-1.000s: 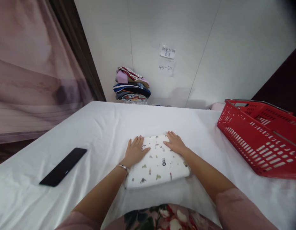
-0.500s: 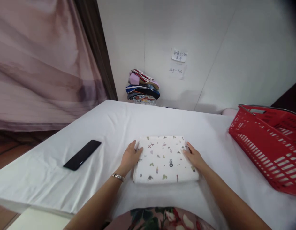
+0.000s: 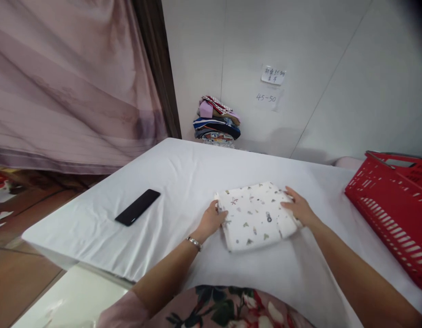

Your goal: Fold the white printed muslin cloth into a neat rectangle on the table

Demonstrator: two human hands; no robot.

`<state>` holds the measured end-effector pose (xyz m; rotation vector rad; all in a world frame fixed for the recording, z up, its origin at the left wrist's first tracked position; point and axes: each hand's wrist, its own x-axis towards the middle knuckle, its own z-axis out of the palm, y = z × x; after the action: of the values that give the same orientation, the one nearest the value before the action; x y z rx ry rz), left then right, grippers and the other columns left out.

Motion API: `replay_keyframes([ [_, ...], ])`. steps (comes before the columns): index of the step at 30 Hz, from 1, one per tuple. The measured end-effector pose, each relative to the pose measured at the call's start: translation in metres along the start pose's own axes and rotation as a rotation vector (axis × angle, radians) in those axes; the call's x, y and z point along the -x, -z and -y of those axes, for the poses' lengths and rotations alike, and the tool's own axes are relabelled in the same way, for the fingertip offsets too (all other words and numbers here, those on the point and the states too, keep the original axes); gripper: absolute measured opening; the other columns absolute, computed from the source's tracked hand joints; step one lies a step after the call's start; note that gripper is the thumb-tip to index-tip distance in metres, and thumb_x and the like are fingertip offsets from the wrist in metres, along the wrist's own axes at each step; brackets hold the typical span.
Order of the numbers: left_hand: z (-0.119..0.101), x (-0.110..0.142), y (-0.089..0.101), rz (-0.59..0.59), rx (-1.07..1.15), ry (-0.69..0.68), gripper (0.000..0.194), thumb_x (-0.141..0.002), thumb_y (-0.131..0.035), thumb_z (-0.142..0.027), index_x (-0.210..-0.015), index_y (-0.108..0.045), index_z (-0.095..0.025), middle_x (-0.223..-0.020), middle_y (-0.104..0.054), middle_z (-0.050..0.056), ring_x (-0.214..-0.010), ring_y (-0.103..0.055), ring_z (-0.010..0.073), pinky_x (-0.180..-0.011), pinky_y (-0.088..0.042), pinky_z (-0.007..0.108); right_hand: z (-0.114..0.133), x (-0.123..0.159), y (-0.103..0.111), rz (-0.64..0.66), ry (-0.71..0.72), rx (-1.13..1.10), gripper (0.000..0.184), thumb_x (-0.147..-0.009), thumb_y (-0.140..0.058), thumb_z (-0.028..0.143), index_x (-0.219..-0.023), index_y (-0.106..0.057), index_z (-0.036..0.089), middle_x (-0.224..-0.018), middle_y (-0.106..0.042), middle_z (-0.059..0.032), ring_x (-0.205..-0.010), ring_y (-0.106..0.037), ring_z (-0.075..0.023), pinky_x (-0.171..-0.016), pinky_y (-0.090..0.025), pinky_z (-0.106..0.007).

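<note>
A folded white cloth (image 3: 255,218) with small printed figures is between my two hands over the white-covered table. My left hand (image 3: 212,219) grips its left edge, thumb on top and the other fingers at the side and partly hidden. At the right edge my right hand (image 3: 298,207) pinches the cloth in the same way. The cloth is tilted, with its right side farther back, and seems slightly raised; I cannot tell whether it still touches the table.
A black phone (image 3: 138,207) lies on the white tablecloth (image 3: 183,177) to the left. On the right stands a red plastic basket (image 3: 391,209). Beyond the far edge is a pile of folded fabrics (image 3: 217,123) against the wall, below paper signs (image 3: 273,75). A pink curtain (image 3: 70,86) hangs at left.
The cloth has turned, its right side swinging away from me, and appears lifted a little by both hands. My view has shifted left, so everything sits farther right.
</note>
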<state>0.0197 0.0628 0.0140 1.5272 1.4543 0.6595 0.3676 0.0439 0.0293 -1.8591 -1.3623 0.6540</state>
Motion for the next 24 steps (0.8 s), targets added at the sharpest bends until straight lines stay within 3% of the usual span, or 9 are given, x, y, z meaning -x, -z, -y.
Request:
replay_keyframes([
  [3, -0.006, 0.001, -0.017, 0.121, 0.122, 0.041, 0.064, -0.078, -0.057, -0.033, -0.134, -0.030, -0.019, -0.105, -0.061, 0.009, -0.052, -0.058, 0.0081, -0.048, -0.047, 0.021, 0.007, -0.030, 0.010, -0.122, 0.100, 0.299, 0.061, -0.069, -0.054, 0.021, -0.129, -0.047, 0.014, -0.132, -0.049, -0.0121, -0.122, -0.044, -0.0279, -0.104, -0.031, -0.042],
  [5, -0.006, 0.002, -0.022, 0.126, 0.148, 0.048, 0.064, -0.078, -0.057, -0.033, -0.134, -0.030, -0.018, -0.107, -0.059, 0.010, -0.049, -0.055, 0.0062, -0.044, -0.046, 0.020, 0.017, -0.031, 0.001, -0.144, 0.149, 0.371, 0.053, -0.072, -0.051, 0.020, -0.124, -0.052, 0.011, -0.132, -0.048, -0.0132, -0.126, -0.039, -0.0265, -0.107, -0.027, -0.040],
  [8, -0.002, 0.001, -0.022, 0.106, 0.208, 0.040, 0.049, -0.079, -0.054, -0.030, -0.125, -0.040, -0.016, -0.105, -0.059, 0.010, -0.051, -0.056, 0.0062, -0.044, -0.046, 0.019, 0.040, -0.002, -0.030, -0.049, 0.255, 0.292, 0.038, -0.077, -0.047, 0.025, -0.112, -0.060, 0.018, -0.123, -0.056, -0.0082, -0.116, -0.049, -0.0218, -0.101, -0.034, -0.036],
  [11, 0.000, -0.003, -0.020, 0.060, 0.203, -0.020, 0.027, -0.080, -0.053, -0.030, -0.103, -0.054, -0.016, -0.095, -0.062, 0.006, -0.050, -0.056, 0.0064, -0.044, -0.045, 0.019, 0.066, 0.042, -0.065, 0.119, 0.343, 0.191, 0.023, -0.080, -0.045, 0.028, -0.092, -0.064, 0.023, -0.098, -0.066, -0.0028, -0.093, -0.059, -0.0184, -0.083, -0.044, -0.031],
  [13, -0.002, -0.006, -0.020, 0.015, 0.162, -0.063, 0.018, -0.079, -0.053, -0.030, -0.089, -0.059, -0.017, -0.083, -0.063, 0.002, -0.050, -0.055, 0.0068, -0.047, -0.044, 0.019, 0.082, 0.065, -0.082, 0.187, 0.378, 0.194, 0.020, -0.082, -0.045, 0.030, -0.083, -0.063, 0.023, -0.085, -0.065, -0.0018, -0.080, -0.058, -0.0169, -0.073, -0.044, -0.028],
  [16, -0.009, -0.012, -0.023, -0.028, 0.126, -0.114, 0.013, -0.078, -0.054, -0.029, -0.078, -0.060, -0.018, -0.072, -0.062, -0.001, -0.050, -0.054, 0.0073, -0.052, -0.045, 0.020, 0.097, 0.079, -0.100, 0.177, 0.378, 0.329, 0.019, -0.084, -0.046, 0.033, -0.076, -0.059, 0.022, -0.074, -0.061, -0.0016, -0.073, -0.055, -0.0164, -0.066, -0.039, -0.027],
  [20, -0.013, -0.014, -0.027, -0.047, 0.104, -0.109, 0.008, -0.076, -0.056, -0.024, -0.075, -0.060, -0.017, -0.071, -0.062, -0.001, -0.049, -0.053, 0.0066, -0.053, -0.044, 0.020, 0.103, 0.075, -0.114, 0.151, 0.299, 0.530, 0.015, -0.083, -0.049, 0.032, -0.075, -0.055, 0.021, -0.077, -0.060, -0.0030, -0.074, -0.053, -0.0164, -0.062, -0.033, -0.026],
  [24, -0.012, -0.011, -0.032, -0.001, 0.159, -0.052, 0.007, -0.075, -0.057, -0.023, -0.074, -0.057, -0.017, -0.066, -0.061, -0.002, -0.047, -0.053, 0.0068, -0.049, -0.042, 0.019, 0.101, 0.071, -0.118, 0.163, 0.271, 0.530, 0.014, -0.084, -0.048, 0.028, -0.075, -0.055, 0.020, -0.076, -0.060, -0.0012, -0.071, -0.052, -0.0141, -0.059, -0.029, -0.024],
])
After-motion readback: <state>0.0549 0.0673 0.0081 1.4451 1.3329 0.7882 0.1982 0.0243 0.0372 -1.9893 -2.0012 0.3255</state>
